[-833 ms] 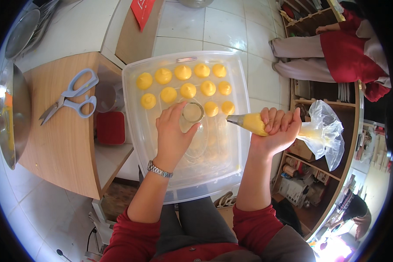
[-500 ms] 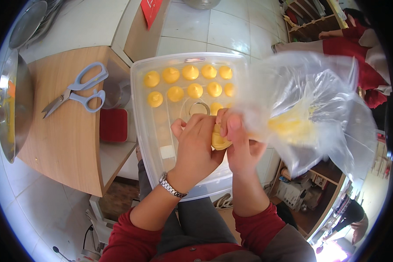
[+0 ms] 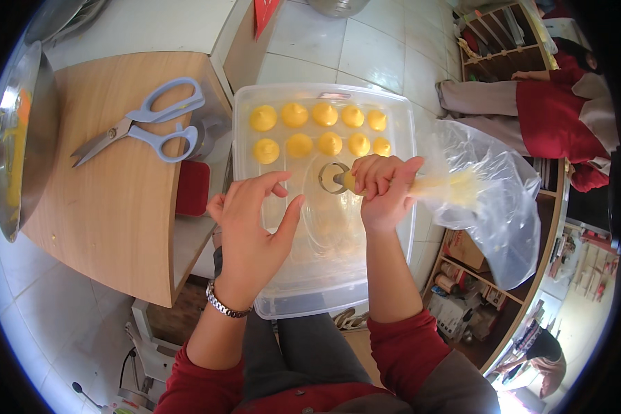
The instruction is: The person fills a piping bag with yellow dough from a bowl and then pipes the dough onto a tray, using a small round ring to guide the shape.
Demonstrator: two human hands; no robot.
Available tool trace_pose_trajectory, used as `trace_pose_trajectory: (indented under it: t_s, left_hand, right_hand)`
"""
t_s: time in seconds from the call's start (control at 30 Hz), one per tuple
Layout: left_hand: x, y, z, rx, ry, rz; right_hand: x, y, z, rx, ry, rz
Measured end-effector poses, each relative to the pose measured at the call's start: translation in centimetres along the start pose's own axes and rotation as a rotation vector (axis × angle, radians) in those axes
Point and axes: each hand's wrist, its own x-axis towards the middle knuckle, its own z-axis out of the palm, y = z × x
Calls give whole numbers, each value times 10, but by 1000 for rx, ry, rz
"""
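Observation:
My right hand (image 3: 383, 190) grips a piping bag (image 3: 455, 186) of yellow mixture, its loose plastic top flaring rightward, blurred. Its nozzle sits at a metal ring (image 3: 330, 181) on a translucent plastic lid or tray (image 3: 331, 305); whether it touches is unclear. Rows of yellow piped mounds (image 3: 295, 116) lie along the tray's far part. My left hand (image 3: 252, 228), a watch on its wrist, hovers over the tray's left side with curved fingers apart and nothing in them, left of the ring.
A wooden counter (image 3: 107, 228) at left carries scissors (image 3: 117, 131) and a steel bowl (image 3: 38, 138). A red container (image 3: 192, 186) sits on the shelf beside it. Wooden shelves (image 3: 504, 297) line the right. A person in red (image 3: 552, 117) stands at upper right; another person (image 3: 541, 352) is at lower right.
My left hand has left the bag, moving left and opening. My right hand has brought the nozzle to the ring. The bag's loose plastic has swung down, and the view has shifted slightly.

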Motion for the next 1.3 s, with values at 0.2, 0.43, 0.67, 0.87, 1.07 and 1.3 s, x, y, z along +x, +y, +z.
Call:
trace_pose_trajectory:
  t_s: [0.2, 0.43, 0.67, 0.87, 1.07, 1.3]
  left_hand:
    - [-2, -6, -4, -77, 36, -28]
    - [-1, -12, -9, -72, 51, -22]
    - [-1, -13, -9, -77, 43, -24]
    - [-1, -13, -8, -69, 38, -27]
    - [0, -12, -6, -62, 35, -26]
    - [1, -11, -5, -64, 38, -25]
  right_hand:
    - [-6, 17, 5, -178, 58, 100]
    - [-4, 18, 9, -241, 41, 122]
    - [-6, 18, 5, -287, -26, 152]
    - [-5, 15, 5, -288, -19, 153]
    - [-2, 17, 8, -303, 52, 78]
    - [-6, 37, -13, -164, 83, 49]
